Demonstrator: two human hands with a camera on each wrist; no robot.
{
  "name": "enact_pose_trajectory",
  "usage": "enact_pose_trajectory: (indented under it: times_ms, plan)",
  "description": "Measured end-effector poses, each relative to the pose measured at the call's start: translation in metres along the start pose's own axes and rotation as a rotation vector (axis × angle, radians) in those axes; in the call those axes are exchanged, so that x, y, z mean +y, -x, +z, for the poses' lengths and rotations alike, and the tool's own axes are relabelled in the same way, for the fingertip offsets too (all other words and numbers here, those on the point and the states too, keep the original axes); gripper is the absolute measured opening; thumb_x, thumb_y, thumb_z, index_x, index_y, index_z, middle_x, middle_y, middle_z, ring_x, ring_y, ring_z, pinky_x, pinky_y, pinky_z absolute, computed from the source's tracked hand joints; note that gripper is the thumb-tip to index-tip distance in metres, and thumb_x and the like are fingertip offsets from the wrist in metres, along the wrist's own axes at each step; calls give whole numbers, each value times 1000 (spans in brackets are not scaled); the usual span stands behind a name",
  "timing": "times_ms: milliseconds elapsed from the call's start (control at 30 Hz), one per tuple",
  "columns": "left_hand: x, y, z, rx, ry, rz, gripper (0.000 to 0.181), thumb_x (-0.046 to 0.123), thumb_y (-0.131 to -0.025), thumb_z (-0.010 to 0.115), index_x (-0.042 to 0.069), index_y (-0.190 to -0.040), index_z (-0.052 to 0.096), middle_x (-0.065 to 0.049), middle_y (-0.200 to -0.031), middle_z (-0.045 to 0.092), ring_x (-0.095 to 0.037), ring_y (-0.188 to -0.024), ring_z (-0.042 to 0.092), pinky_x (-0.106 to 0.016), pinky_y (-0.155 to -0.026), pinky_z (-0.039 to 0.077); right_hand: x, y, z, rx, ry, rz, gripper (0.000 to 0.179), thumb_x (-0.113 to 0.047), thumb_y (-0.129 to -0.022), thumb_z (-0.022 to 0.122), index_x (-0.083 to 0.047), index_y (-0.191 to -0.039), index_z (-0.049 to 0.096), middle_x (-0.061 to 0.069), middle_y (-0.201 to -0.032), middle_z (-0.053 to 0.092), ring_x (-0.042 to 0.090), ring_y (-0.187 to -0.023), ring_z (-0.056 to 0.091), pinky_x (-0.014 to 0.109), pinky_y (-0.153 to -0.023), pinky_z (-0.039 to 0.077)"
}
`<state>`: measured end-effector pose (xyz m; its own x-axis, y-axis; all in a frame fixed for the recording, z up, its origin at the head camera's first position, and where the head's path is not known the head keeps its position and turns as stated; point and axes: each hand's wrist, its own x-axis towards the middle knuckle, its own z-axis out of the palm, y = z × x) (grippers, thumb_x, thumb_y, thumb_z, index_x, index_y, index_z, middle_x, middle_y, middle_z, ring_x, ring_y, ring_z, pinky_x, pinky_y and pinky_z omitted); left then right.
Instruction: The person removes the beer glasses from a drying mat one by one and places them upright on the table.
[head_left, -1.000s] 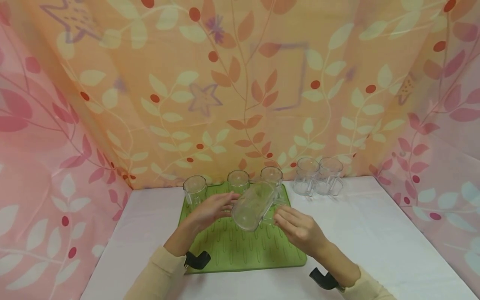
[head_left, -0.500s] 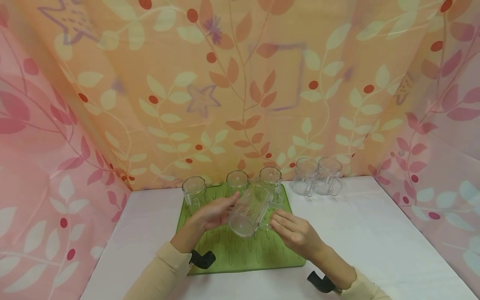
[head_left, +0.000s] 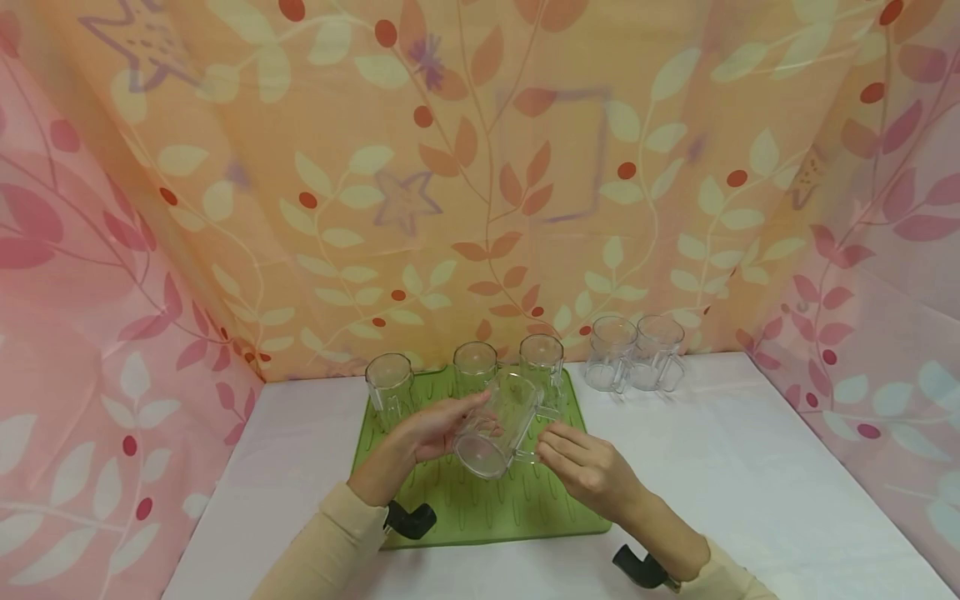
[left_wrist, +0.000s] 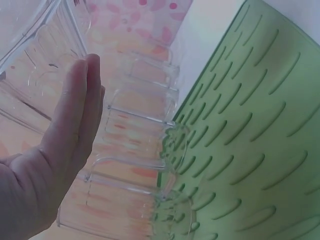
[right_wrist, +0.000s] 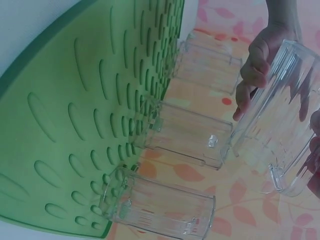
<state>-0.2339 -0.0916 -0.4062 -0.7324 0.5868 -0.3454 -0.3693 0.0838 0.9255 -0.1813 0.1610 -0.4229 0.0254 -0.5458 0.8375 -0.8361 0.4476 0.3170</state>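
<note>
A: Clear mug (head_left: 504, 427) position?
B: Held tilted above green mat (head_left: 525, 512), seen through its walls; handle pinched by right hand (head_left: 588, 468), side touched by left hand (head_left: 433, 432), fingers straight.
A: Others?
B: Three mugs (head_left: 390, 373) set on mat, two on table (head_left: 712, 467).

Back wall: orange cloth (head_left: 491, 275), printed with pale and rust leaves on thin stems plus red dots. Purple marks on it: a small star (head_left: 407, 200), a bigger star (head_left: 142, 42) upper left, a square outline (head_left: 602, 154) right of centre. Side walls: pink cloth, left panel (head_left: 52, 333) and right panel (head_left: 911, 292), white and pink leaves, some creases. White table (head_left: 735, 467) runs up to the back cloth. Light's soft, slightly dim; wrist views look cooler.
</note>
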Motion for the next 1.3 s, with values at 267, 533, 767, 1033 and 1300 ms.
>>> enact_pose_trajectory:
  times_ms: [267,533,767,1033,1300]
  plan:
    - [-2,-1,1,20,37,5,74,46,-100,49,-10,-145,33,-32,-145,43,-18,-112,66,-22,-77,59,-4,-1,-3,-62,-39,90,27,-15,-101,51,-4,-91,74,8,-87,75,24,-82,72,32,-72,61]
    - [-4,-1,1,25,35,19,75,45,-99,49,-8,-147,30,-30,-146,44,-26,-123,61,-22,-75,59,-5,-1,-5,-100,-91,157,27,-20,-101,53,-6,-92,74,8,-90,75,24,-88,70,32,-76,61]
    - [-7,-1,0,35,51,46,63,40,-100,49,-13,-135,45,-9,-110,72,-13,-93,72,-24,-74,60,-5,1,-6,-136,-184,244,13,-20,-89,71,-10,-96,73,5,-99,73,24,-96,67,28,-86,57]
    - [-11,1,-2,-1,27,121,58,31,-102,48,-14,-138,41,-4,-111,68,-18,-92,73,-29,-88,58,-3,3,-6,-125,-300,356,18,-22,-85,75,-11,-99,73,5,-103,72,25,-100,63,17,-102,46]
    - [-14,7,-2,55,23,144,58,26,-97,55,-14,-137,42,-13,-121,60,-16,-93,68,-32,-87,57,-1,2,-9,-100,-360,491,22,-23,-87,73,-6,-101,73,8,-103,71,22,-98,65,9,-99,44]
